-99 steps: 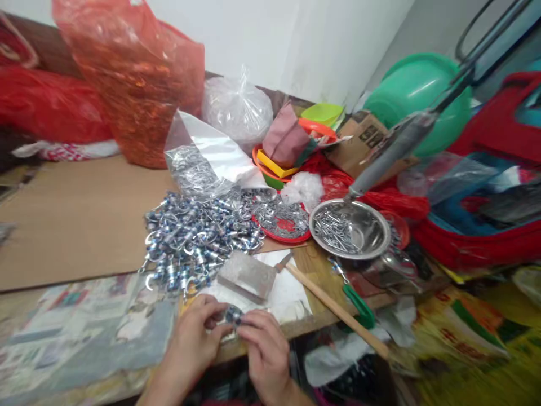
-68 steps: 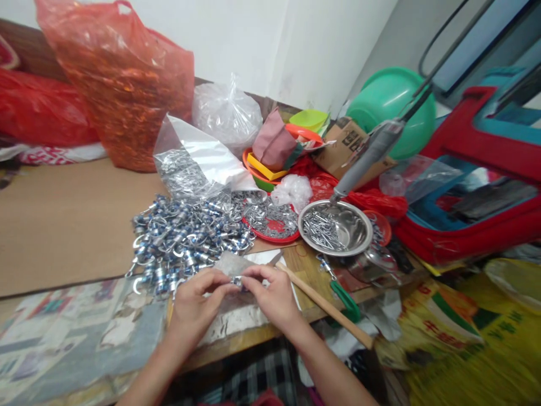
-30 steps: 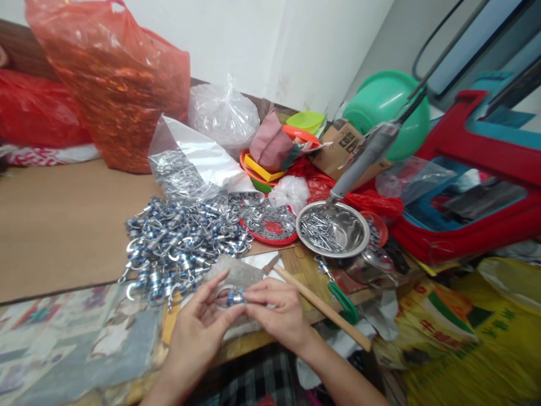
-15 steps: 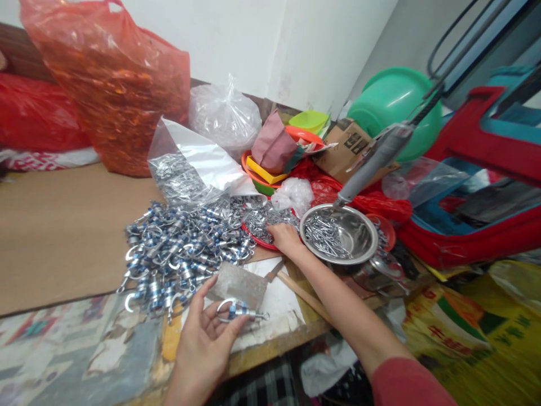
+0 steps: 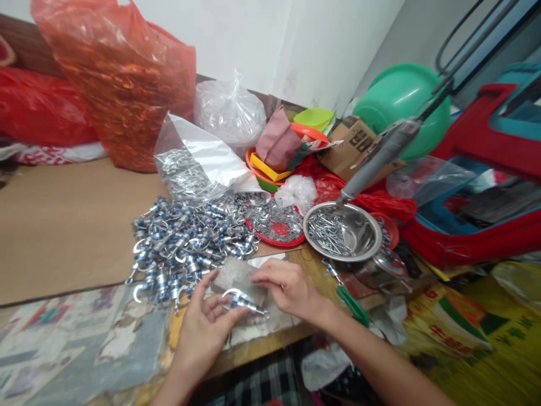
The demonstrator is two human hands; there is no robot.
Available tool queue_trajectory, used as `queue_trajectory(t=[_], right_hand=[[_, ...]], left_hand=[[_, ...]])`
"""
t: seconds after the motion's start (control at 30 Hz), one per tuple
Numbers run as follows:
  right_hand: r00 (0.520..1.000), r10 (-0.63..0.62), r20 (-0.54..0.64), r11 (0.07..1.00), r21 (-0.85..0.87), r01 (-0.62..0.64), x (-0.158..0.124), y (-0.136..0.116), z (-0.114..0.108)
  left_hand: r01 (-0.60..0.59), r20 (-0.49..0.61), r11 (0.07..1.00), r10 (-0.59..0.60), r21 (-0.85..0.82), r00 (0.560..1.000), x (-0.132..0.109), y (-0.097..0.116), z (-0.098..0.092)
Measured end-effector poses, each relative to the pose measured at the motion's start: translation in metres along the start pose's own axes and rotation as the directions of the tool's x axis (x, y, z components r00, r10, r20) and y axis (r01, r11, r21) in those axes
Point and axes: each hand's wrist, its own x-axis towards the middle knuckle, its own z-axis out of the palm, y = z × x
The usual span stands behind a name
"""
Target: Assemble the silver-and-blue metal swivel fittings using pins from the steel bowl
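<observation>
My left hand [image 5: 198,324] pinches a silvery hook-shaped metal fitting [image 5: 242,302] with blue bands, its curved hook up at the left and a small eye at the right end. My right hand [image 5: 289,286] is just above and to the right of it, thumb and fingers pressed together. Whatever it holds is too small or hidden to make out. Behind both hands lies a flat grey metal block [image 5: 232,275] on white paper. A large pile of similar hook fittings [image 5: 181,242] spreads beyond my left hand. Small silvery metal pieces lie on a red plate [image 5: 281,243].
A steel bowl [image 5: 372,248] of metal pins stands right of the plate, with a grey-handled tool [image 5: 380,160] hanging over it. A single fitting [image 5: 333,272] and a green-handled tool [image 5: 353,306] lie to the right. Plastic bags [image 5: 131,90] line the back.
My right hand has come back from the red plate toward the fitting in my left hand. The left hand still holds the fitting. The view has shifted slightly.
</observation>
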Motion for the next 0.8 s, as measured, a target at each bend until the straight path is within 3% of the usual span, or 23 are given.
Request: queue_trajectory(t=[0.1, 0.23, 0.43, 0.53, 0.7, 0.8], right_hand=[[0.996, -0.083, -0.011, 0.996, -0.010, 0.083, -0.011, -0.009, 0.009], [0.986, -0.126, -0.112, 0.991, -0.060, 0.120, -0.009, -0.009, 0.024], [0.996, -0.092, 0.009, 0.973, -0.211, 0.092, -0.012, -0.019, 0.027], [0.998, -0.057, 0.026, 0.977, -0.207, 0.061, -0.019, -0.020, 0.029], [0.996, 0.014, -0.087, 0.998, -0.064, -0.020, -0.034, -0.010, 0.029], [0.952, 0.179, -0.248, 0.976, -0.074, -0.203, -0.049, 0.007, 0.015]], left_hand=[[-0.005, 0.024, 1.000, 0.005, -0.019, 1.000, 0.001, -0.001, 0.000], [-0.015, 0.037, 0.999, 0.016, -0.037, 0.999, 0.001, 0.000, 0.001], [-0.008, 0.023, 0.999, 0.009, -0.050, 1.000, -0.002, 0.004, 0.003], [-0.011, 0.020, 0.999, 0.012, -0.052, 1.000, -0.002, 0.003, 0.003], [0.002, 0.023, 0.999, -0.001, -0.048, 1.000, 0.000, -0.001, 0.001], [0.022, 0.015, 0.999, -0.021, -0.029, 1.000, 0.000, 0.000, 0.000]])
